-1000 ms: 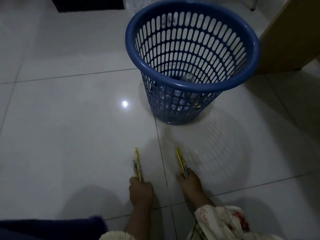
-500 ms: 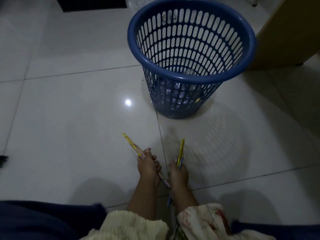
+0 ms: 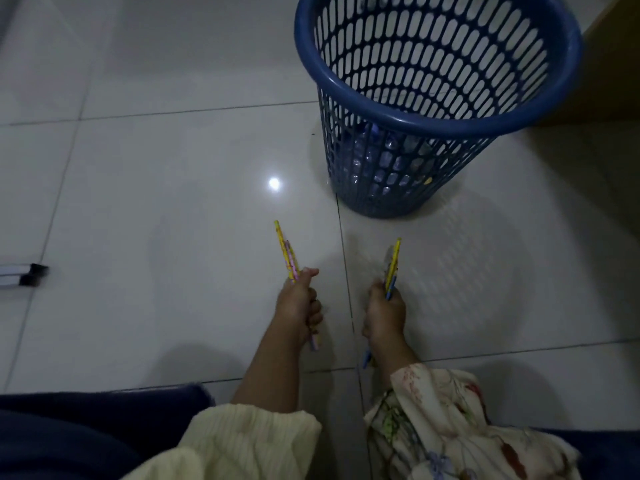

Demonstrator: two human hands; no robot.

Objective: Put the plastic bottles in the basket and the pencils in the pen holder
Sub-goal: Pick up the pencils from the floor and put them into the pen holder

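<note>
My left hand (image 3: 298, 306) is shut on a small bunch of yellow and pink pencils (image 3: 286, 252) whose tips point away from me. A second bunch of yellow and blue pencils (image 3: 393, 263) is gripped in my right hand (image 3: 385, 315), ends sticking out above and below the fist. Both hands hover over the white tiled floor, near each other. The blue slotted plastic basket (image 3: 429, 119) stands upright ahead and to the right. Clear plastic bottles (image 3: 388, 157) lie in its bottom, seen through the slots. No pen holder is in view.
At the left edge, white bars with black end caps (image 3: 31, 273) lie on the floor. A wooden furniture panel (image 3: 613, 64) stands behind the basket at the right. Dark blue fabric (image 3: 86, 434) covers the bottom left, close to me.
The view has swung left, so the basket sits further right and the black-capped bars have appeared. The pencils in my left hand have turned from slanting left to nearly straight ahead. My hands have drawn apart.
</note>
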